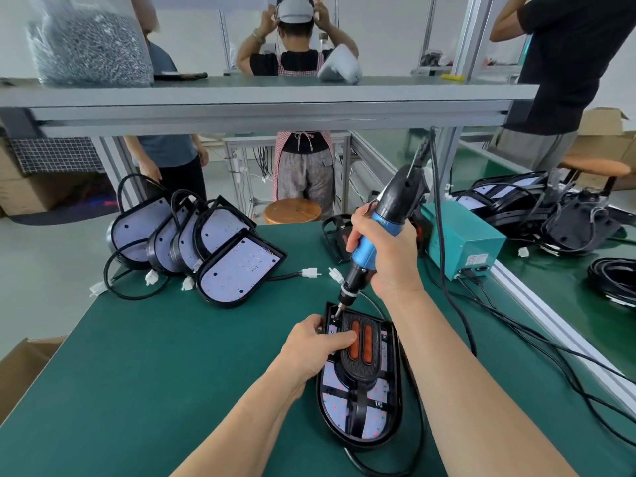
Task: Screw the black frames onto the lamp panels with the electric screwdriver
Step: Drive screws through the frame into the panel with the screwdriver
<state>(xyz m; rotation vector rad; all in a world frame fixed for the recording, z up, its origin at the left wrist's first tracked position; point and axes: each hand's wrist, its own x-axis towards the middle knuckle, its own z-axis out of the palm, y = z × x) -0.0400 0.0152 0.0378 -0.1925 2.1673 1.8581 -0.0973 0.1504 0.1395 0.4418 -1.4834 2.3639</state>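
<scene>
Bare mat left of lamp panel; screwdriver at its far-left corner.

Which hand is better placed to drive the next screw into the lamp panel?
Right. The right hand grips the screwdriver, its bit at the far corner of the panel; the left hand holds the frame.

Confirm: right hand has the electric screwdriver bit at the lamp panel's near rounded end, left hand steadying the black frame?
Not quite. The head view shows the right hand holding the electric screwdriver with its bit at the far straight end of the lamp panel, left corner; the left hand does steady the black frame.
</scene>
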